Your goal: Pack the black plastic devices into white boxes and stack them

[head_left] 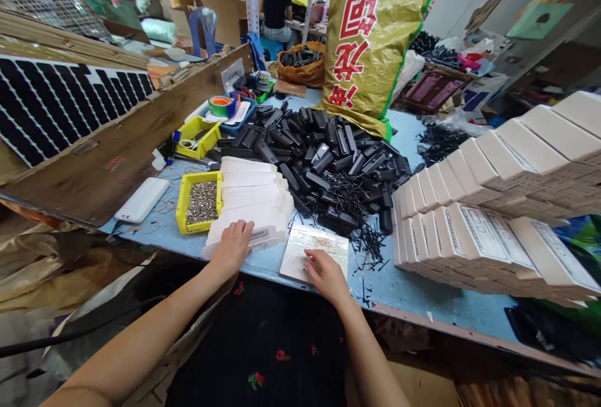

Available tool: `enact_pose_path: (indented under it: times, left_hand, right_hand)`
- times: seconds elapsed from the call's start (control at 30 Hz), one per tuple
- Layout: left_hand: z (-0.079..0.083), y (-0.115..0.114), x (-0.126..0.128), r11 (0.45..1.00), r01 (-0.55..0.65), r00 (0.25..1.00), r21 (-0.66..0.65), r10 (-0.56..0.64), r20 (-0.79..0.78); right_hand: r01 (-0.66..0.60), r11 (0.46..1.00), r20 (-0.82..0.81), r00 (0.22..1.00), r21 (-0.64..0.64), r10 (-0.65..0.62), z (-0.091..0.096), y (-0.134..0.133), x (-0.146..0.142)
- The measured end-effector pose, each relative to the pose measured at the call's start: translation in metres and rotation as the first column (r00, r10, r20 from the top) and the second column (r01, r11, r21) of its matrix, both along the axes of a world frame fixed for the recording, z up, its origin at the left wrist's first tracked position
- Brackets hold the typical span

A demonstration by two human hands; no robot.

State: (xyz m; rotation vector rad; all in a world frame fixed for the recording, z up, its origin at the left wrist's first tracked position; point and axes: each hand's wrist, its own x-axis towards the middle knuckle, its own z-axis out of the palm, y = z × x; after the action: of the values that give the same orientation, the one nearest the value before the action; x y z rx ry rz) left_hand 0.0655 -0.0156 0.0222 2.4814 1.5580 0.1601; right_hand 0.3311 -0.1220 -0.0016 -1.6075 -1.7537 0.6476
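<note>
My left hand rests palm down on the nearest of several flat white cartons fanned out in a stack on the blue table. My right hand lies on a flat white sheet at the table's front edge, fingers spread and touching its surface. Just behind both hands spreads a large heap of black plastic parts with thin black pins scattered around it.
A yellow tray of small metal pieces sits left of the cartons. Rows of assembled white boxes fill the right side. A big yellow sack stands behind the heap. A white device, tape rolls and a wooden board lie left. People sit far back.
</note>
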Motion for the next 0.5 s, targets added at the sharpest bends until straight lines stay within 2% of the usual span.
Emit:
enact_pose_path:
  times: [0.07,0.1,0.13,0.2,0.27,0.3,0.37,0.43,0.5]
  left_hand:
    - [0.016,0.003,-0.003,0.985,0.008,1.0,-0.172,-0.008,0.0]
    - [0.024,0.003,-0.004,0.962,0.03,0.999,-0.27,-0.018,0.047]
    - [0.033,0.001,-0.003,0.926,0.079,0.991,-0.37,-0.034,0.128]
    - [0.048,-0.006,0.002,0.81,0.256,0.933,-0.528,-0.063,0.355]
    - [0.056,-0.016,0.013,0.713,0.403,0.836,-0.574,-0.031,0.548]
    - [0.057,-0.021,0.018,0.7,0.43,0.8,-0.57,-0.002,0.601]
    - [0.051,-0.029,0.026,0.709,0.443,0.751,-0.549,0.041,0.659]
    - [0.039,-0.034,0.027,0.664,0.502,0.715,-0.554,0.041,0.698]
    - [0.027,-0.038,0.021,0.604,0.562,0.709,-0.566,0.001,0.706]
  right_hand:
    - [-0.006,1.0,-0.04,0.999,-0.016,0.005,0.006,-0.001,-0.003]
    - [0.002,1.0,-0.073,0.997,0.002,-0.001,0.012,-0.001,-0.008]
    - [0.015,0.999,-0.102,0.995,0.045,-0.01,0.019,0.001,-0.014]
    - [0.041,0.983,-0.109,0.994,0.179,-0.022,0.035,0.007,-0.032]
    - [0.048,0.943,-0.036,0.999,0.33,-0.038,0.051,0.014,-0.051]
    - [0.034,0.923,0.017,0.999,0.384,-0.044,0.057,0.018,-0.057]
    - [-0.004,0.905,0.101,0.994,0.425,-0.043,0.064,0.021,-0.062]
    - [-0.042,0.922,0.135,0.991,0.385,-0.012,0.064,0.018,-0.058]
    - [-0.145,0.944,0.165,0.981,0.297,0.099,0.06,0.009,-0.051]
